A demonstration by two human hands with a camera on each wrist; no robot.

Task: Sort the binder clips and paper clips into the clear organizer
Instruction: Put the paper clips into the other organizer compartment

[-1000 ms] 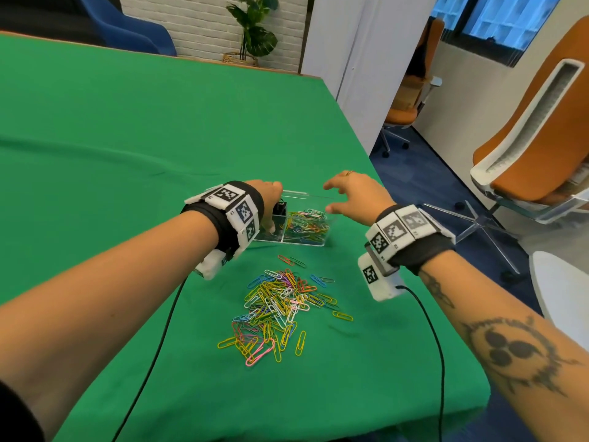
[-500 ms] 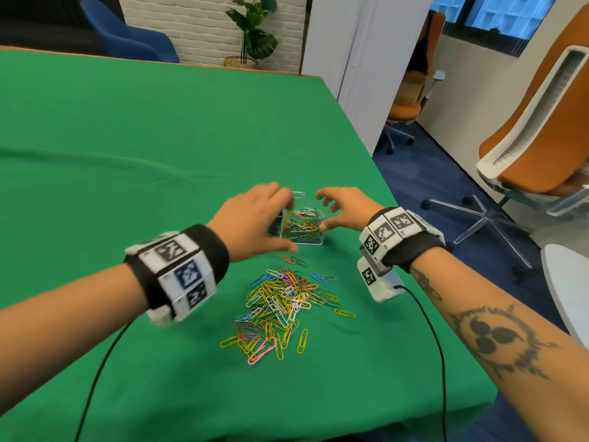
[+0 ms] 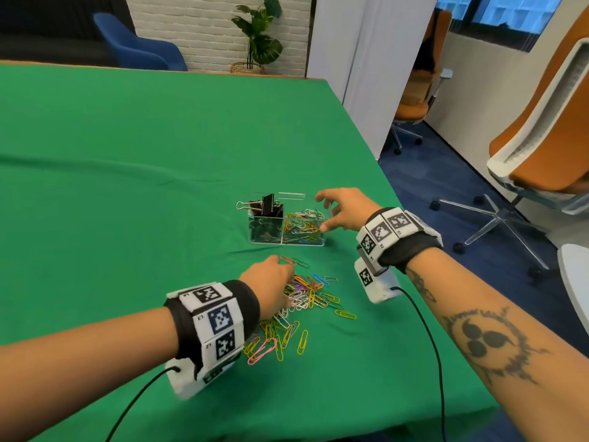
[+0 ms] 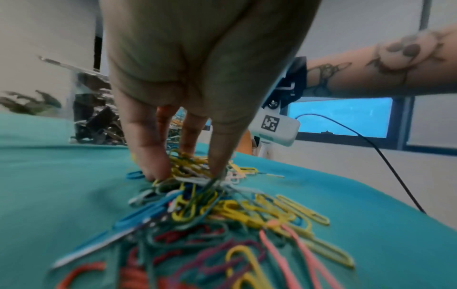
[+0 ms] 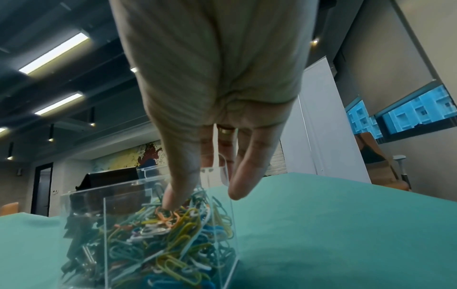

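Green-clothed table; blue chair at eleven o'clock; potted plant at twelve; orange chair at two.

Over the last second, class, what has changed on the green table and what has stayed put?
The left hand left the clear organizer and came back toward the person, down onto the loose paper clips, its fingertips now digging into the pile. The right hand stayed at the organizer's paper-clip side, thumb now on the clips inside. The organizer, the binder clips and the pile kept their places.
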